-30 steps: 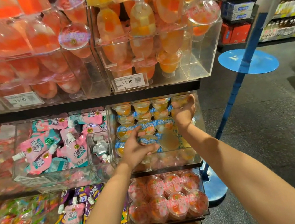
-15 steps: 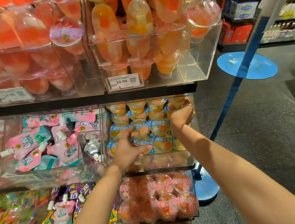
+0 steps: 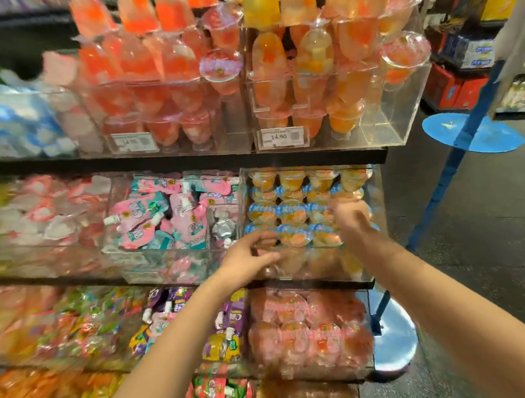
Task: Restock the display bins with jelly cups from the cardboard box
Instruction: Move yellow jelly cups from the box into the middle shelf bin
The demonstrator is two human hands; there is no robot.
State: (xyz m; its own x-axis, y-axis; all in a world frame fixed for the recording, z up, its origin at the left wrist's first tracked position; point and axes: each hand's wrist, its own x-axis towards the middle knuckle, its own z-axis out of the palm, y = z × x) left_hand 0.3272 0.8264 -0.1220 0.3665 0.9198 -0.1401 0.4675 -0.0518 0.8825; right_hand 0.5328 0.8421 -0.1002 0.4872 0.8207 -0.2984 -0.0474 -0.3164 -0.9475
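Note:
Small jelly cups with blue-edged lids and orange fruit stand stacked in rows inside a clear display bin on the middle shelf. My left hand hovers at the bin's front left corner with fingers spread, holding nothing. Blurred by motion, my right hand is just in front of the cups on the bin's right side, fingers loose, with nothing visible in it. The cardboard box is out of view.
Above are clear bins of tall goblet jelly cups with a price tag. Pink drink pouches fill the bin to the left. Pink-lidded cups sit on the shelf below. A blue pole and round base stand in the aisle at right.
Both hands have drawn back out of the bin; the left let go of the front-row cup and the right came down from the top right cup. The view swung left.

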